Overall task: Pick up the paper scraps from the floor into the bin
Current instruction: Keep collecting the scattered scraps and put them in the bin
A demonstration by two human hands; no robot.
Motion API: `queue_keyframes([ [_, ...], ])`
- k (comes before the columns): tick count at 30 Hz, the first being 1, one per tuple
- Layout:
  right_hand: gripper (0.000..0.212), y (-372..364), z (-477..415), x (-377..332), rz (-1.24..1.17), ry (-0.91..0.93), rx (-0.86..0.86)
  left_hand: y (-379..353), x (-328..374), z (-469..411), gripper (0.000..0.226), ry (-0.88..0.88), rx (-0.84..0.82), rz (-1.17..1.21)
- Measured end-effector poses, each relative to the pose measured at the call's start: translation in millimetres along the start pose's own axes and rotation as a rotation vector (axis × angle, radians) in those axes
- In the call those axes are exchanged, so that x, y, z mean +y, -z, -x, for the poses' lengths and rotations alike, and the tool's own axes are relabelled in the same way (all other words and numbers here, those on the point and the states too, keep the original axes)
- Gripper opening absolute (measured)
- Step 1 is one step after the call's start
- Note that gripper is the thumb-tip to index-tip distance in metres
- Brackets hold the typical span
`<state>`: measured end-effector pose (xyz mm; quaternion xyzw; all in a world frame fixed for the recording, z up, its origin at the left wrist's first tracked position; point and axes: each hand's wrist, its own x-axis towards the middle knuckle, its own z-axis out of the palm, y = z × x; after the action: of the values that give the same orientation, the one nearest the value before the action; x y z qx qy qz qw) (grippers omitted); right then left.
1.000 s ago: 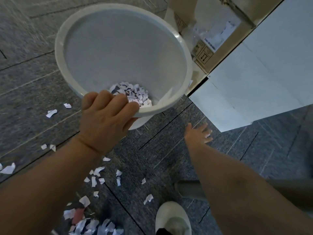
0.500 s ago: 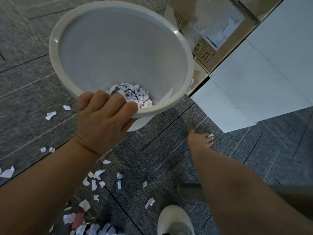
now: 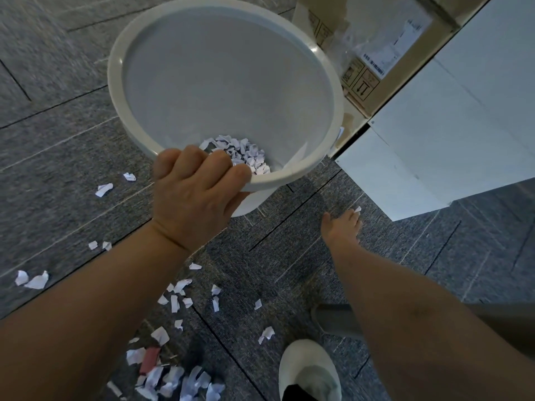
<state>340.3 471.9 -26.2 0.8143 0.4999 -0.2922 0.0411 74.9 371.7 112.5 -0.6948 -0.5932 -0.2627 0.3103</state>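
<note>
1. The floor (image 3: 72,134) is grey carpet tile with a coarse woven grain, cut by thin dark seams.
2. A white smooth panel (image 3: 451,134) fills the upper right, with a cardboard box (image 3: 376,68) bearing printed labels beside it.
3. The bin (image 3: 162,41) is round, white smooth plastic with a broad flat rim, tilted toward the camera; a heap of crumpled scraps lies inside against the near wall.
4. The left hand (image 3: 192,201) clamps the near rim, fingers curled over the edge, thumb hidden.
5. The right hand (image 3: 343,230) reaches low to the floor, fingertips pinching one small white scrap (image 3: 357,209).
6. A white shoe (image 3: 309,369) stands at the bottom.
7. Torn paper scraps (image 3: 176,302), white and jagged, lie scattered below the left forearm.
</note>
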Motion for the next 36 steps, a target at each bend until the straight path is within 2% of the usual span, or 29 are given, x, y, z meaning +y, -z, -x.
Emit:
queue_keyframes([
  [4,0.073,13.0,23.6,-19.0,-0.073,0.132,0.100,2.6,1.1,-0.4,0.022,0.025,-0.063,0.003],
  [8,0.065,63.6,65.8,-64.5,-0.396,0.336,0.370,18.3,2.3,-5.7,0.014,0.036,-0.226,0.095],
  [9,0.062,82.2,79.4,-76.9,-0.479,0.428,0.460,24.3,1.3,-8.4,0.021,0.032,-0.299,0.119],
  [11,0.058,119.0,113.1,-100.9,-0.558,0.672,0.604,37.9,-1.8,-13.5,0.051,0.029,-0.425,0.136],
  [13,0.060,142.6,148.2,-120.2,-0.498,0.949,0.634,55.6,-2.2,-13.7,0.078,0.107,-0.509,0.135],
  [15,0.062,144.8,178.8,-132.0,-0.333,1.167,0.548,78.2,-1.5,-0.5,0.087,0.212,-0.590,0.133],
  [17,0.064,130.1,199.1,-135.2,-0.133,1.266,0.403,102.6,-1.3,25.4,0.084,0.272,-0.733,0.108],
  [20,0.065,102.6,214.7,-128.9,0.053,1.230,0.279,137.4,-4.8,75.7,0.079,0.371,-0.973,0.066],
  [23,0.056,86.6,238.5,-117.3,-0.021,1.172,0.339,170.8,-9.0,117.6,0.075,0.465,-1.153,0.042],
  [26,0.050,53.8,271.0,-94.2,-0.035,1.293,0.355,198.8,-4.3,163.2,0.071,0.597,-1.183,0.070],
  [29,0.054,-2.5,297.6,-56.5,0.115,1.399,0.207,221.4,13.0,214.6,0.067,0.670,-1.223,0.064],
  [33,0.059,-75.3,315.9,9.1,0.515,1.319,-0.098,247.2,39.1,289.5,0.073,0.778,-1.271,0.075],
  [36,0.063,-111.2,319.5,55.3,0.652,1.231,-0.190,261.3,58.6,338.1,0.079,0.837,-1.317,0.095],
])
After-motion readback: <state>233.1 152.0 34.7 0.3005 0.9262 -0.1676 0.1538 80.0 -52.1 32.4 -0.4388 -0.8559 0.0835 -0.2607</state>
